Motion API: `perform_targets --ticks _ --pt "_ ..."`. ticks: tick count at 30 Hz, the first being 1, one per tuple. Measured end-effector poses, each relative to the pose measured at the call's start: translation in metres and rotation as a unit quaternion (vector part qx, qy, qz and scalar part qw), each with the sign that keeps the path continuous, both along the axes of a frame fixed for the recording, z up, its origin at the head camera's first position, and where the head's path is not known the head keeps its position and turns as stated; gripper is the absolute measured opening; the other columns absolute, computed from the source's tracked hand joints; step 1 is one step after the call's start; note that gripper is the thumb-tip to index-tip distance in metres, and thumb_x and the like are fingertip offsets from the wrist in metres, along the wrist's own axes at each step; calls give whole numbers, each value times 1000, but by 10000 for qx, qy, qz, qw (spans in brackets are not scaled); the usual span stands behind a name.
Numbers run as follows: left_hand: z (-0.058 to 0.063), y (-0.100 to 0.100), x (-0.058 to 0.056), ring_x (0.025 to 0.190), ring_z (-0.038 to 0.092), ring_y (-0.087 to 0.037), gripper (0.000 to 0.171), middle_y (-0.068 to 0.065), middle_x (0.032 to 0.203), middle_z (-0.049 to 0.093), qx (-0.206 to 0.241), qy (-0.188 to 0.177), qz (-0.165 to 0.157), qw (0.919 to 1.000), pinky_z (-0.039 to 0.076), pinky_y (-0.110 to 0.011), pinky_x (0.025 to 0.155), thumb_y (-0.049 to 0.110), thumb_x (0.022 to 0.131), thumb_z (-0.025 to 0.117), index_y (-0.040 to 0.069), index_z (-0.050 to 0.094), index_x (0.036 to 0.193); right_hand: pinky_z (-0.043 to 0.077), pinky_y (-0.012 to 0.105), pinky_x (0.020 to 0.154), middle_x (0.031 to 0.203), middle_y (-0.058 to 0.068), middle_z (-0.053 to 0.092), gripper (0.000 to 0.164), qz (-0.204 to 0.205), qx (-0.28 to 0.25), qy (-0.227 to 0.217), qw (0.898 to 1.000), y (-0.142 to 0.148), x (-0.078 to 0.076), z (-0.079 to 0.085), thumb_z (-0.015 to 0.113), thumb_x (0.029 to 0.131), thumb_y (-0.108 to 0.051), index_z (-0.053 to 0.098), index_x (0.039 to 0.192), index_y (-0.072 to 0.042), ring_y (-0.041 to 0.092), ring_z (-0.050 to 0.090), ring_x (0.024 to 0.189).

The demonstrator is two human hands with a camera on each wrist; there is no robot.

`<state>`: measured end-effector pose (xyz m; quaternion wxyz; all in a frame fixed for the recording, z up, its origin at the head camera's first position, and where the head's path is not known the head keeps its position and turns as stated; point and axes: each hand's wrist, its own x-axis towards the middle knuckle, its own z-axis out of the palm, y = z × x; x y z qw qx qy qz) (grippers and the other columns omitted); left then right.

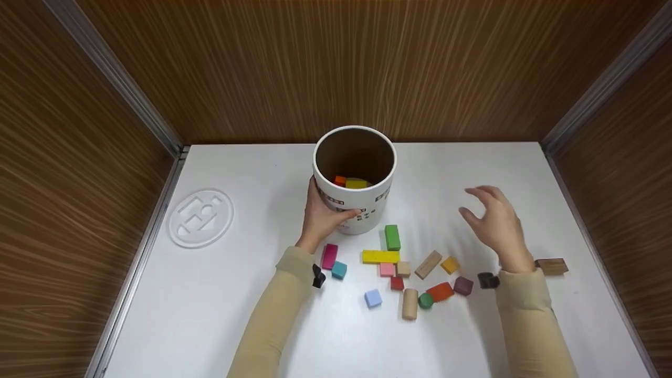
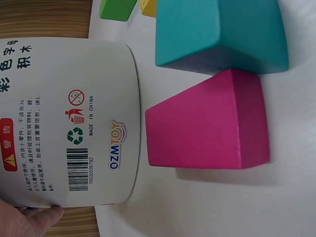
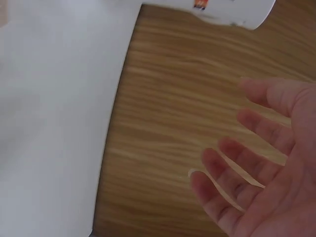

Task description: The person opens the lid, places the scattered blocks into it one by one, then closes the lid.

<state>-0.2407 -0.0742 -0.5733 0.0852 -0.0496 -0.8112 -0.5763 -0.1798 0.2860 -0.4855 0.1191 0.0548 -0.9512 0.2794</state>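
A tall white cylindrical canister (image 1: 377, 211) with printed labels stands upright near the back, its mouth tilted into view. My left hand (image 1: 321, 216) grips its left side, the thumb laid across the front. Inside, a yellow block (image 1: 356, 184) and an orange block (image 1: 340, 181) show at the bottom. Close below that hand lie a magenta block (image 2: 197, 126) and a teal block (image 2: 222, 34). Raised over the table's right side, my right hand (image 1: 496, 226) holds nothing; its fingers are spread and gently bent in the right wrist view.
Several coloured blocks lie in front of the canister, among them a green block (image 1: 392, 237), a yellow bar (image 1: 380, 256) and a wooden cylinder (image 1: 410, 304). A brown block (image 1: 552, 266) lies by the right wrist. At left is a white disc with shaped cutouts (image 1: 195, 242). Wood-grain walls (image 1: 362, 63) enclose the table.
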Motion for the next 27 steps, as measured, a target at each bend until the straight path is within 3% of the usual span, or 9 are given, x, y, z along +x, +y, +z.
perform_targets --ticks 6,10,22,27 --pt "0 0 0 139 29 -11 128 3 156 26 -7 -5 34 10000 26 -42 116 57 60 89 32 8 155 41 67 92 134 30 45 46 -310 61 -480 9983 38 21 -11 71 89 -10 56 131 3 51 46 119" --pt "0 0 0 139 29 -10 126 4 156 26 20 -40 14 10000 27 -42 116 57 59 89 36 8 154 39 70 91 136 33 41 48 -578 196 -854 9945 63 32 -18 68 92 -14 53 134 4 54 42 120" --pt "0 0 0 139 29 -12 128 -3 156 27 -20 -10 16 10000 26 -44 116 57 59 89 26 10 155 35 74 90 138 42 29 63 -1214 333 -1726 9769 120 57 -43 61 96 -31 41 141 8 63 31 121" --pt "-1 0 -2 139 29 -13 128 -5 155 28 -43 116 -39 9999 25 -44 116 57 59 89 27 10 155 31 76 87 143 44 17 69 -1385 368 -2292 9628 135 64 -54 58 96 -33 33 146 6 68 22 121"
